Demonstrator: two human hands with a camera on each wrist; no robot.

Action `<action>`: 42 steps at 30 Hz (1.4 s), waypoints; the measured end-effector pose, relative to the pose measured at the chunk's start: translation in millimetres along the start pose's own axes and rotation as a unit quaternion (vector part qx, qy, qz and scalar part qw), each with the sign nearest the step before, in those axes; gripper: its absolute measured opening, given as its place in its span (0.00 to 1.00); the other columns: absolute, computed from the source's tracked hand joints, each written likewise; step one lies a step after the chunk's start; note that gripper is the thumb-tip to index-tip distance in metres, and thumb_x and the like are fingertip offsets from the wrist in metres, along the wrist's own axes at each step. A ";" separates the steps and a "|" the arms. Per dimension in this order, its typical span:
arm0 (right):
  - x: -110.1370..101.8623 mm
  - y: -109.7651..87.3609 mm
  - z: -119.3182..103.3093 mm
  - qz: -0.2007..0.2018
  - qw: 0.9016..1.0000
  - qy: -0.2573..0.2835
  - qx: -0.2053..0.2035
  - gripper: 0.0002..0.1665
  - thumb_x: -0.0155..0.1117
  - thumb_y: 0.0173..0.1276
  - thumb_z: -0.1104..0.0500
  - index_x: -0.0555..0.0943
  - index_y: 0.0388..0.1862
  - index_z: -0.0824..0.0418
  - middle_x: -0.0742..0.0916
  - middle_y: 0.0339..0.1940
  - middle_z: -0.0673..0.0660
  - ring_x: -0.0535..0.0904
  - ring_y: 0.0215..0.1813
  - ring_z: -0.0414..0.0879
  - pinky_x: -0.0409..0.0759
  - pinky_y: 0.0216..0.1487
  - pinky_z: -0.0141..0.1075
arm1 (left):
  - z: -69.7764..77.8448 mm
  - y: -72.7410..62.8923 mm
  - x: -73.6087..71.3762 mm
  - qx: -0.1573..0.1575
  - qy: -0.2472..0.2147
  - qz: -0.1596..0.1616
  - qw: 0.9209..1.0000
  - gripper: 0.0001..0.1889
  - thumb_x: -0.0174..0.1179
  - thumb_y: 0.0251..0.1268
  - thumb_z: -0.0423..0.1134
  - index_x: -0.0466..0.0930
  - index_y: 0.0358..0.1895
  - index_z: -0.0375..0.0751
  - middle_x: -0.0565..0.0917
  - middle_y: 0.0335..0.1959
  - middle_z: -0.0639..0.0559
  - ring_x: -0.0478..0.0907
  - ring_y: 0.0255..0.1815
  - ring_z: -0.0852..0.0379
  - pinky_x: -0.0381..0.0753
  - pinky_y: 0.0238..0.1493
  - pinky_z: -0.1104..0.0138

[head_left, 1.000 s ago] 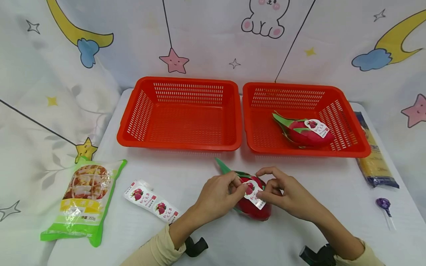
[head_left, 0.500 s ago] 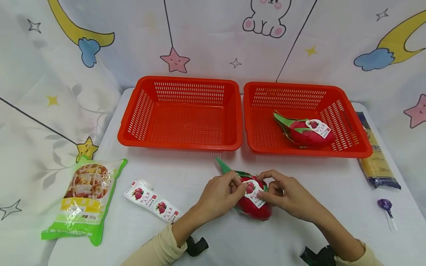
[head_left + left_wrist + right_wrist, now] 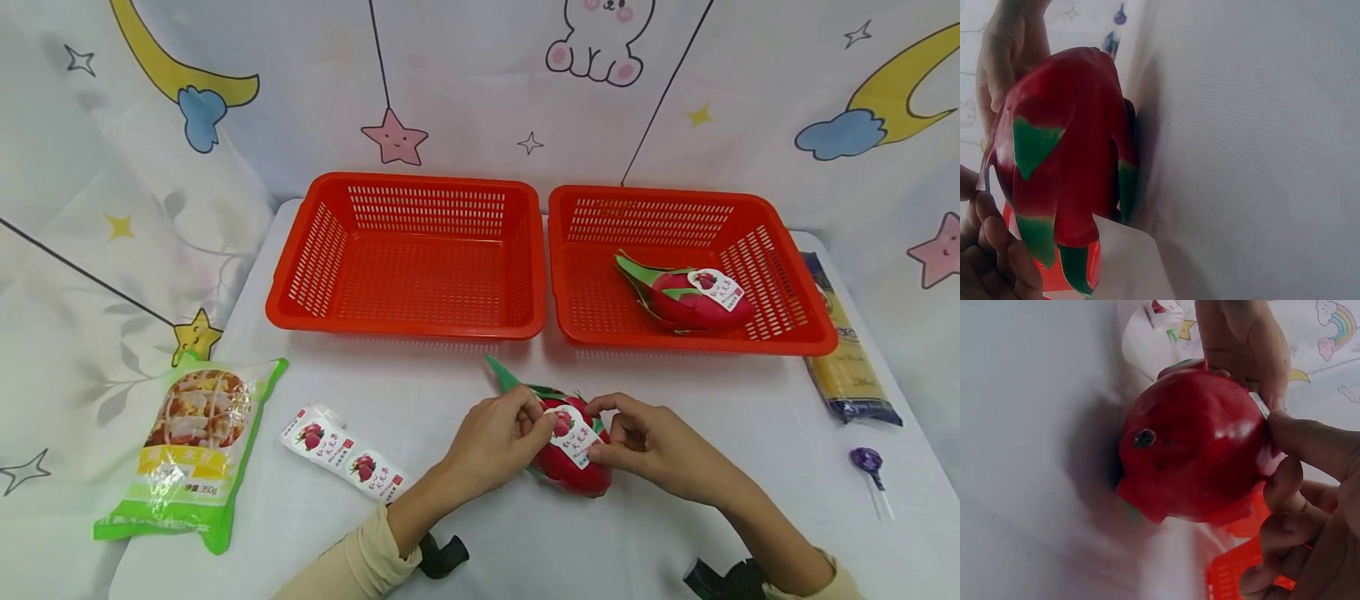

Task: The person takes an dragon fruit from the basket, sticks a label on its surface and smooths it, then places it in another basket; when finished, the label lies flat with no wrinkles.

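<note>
A red dragon fruit (image 3: 577, 479) with green leaf tips lies on the table in front of me. On its upper side sits a white sticker (image 3: 576, 437) printed with pink fruit. My left hand (image 3: 495, 437) pinches the sticker's left end, and that edge stands off the peel in the left wrist view. With its thumb at the sticker's right end, my right hand (image 3: 660, 446) touches the fruit; its forefinger rests at the upper edge, apart from the thumb. In the right wrist view the fruit's rounded end (image 3: 1191, 450) faces the camera.
A strip of similar stickers (image 3: 345, 454) lies left of my left forearm. Behind stand two red baskets, the left one (image 3: 408, 329) and the right one (image 3: 697, 342), which holds another labelled dragon fruit (image 3: 693, 308). A green food bag (image 3: 191, 450), yellow packet (image 3: 851, 358) and lollipop (image 3: 867, 462) lie at the sides.
My right hand has shifted slightly right, its thumb moving toward the sticker's right edge and its forefinger opening away a little. The left hand and the fruit have stayed put.
</note>
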State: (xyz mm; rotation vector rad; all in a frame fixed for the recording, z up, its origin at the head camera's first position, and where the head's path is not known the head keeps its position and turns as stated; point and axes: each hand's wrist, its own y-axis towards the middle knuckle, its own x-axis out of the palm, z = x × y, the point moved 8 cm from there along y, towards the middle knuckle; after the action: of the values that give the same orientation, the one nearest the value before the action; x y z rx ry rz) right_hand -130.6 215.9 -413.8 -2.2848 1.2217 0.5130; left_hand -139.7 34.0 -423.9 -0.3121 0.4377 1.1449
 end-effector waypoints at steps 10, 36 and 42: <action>-0.5 -3.4 3.8 0.003 1.000 -0.013 -0.005 0.24 0.74 0.66 0.50 0.77 0.58 0.49 0.79 0.24 0.44 0.75 0.27 0.39 0.74 0.26 0.30 | 10.0 -2.7 11.4 0.009 0.176 0.008 0.984 0.33 0.69 0.54 0.69 0.72 0.51 0.48 0.83 0.34 0.57 0.79 0.33 0.63 0.75 0.30 0.72; 0.2 0.0 10.3 -0.003 0.999 0.002 -0.032 0.24 0.74 0.66 0.53 0.75 0.57 0.46 0.78 0.25 0.43 0.74 0.26 0.39 0.74 0.26 0.32 | 4.9 -4.6 22.5 0.027 0.206 0.028 0.978 0.41 0.59 0.55 0.77 0.73 0.65 0.53 0.58 0.79 0.45 0.53 0.78 0.45 0.76 0.60 0.44; 0.5 0.0 8.1 -0.003 1.000 -0.001 -0.027 0.24 0.74 0.65 0.53 0.76 0.58 0.46 0.78 0.25 0.44 0.75 0.27 0.39 0.74 0.26 0.32 | 3.2 6.2 9.4 0.026 0.155 0.077 0.984 0.21 0.53 0.71 0.62 0.84 0.48 0.51 0.74 0.67 0.46 0.64 0.68 0.45 0.73 0.55 0.46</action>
State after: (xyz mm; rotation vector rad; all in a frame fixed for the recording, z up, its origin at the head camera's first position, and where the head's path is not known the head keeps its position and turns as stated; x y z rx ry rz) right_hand -131.1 220.4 -420.6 -2.3313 1.2133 0.5532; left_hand -141.6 45.3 -425.8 -0.4195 0.7761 1.2385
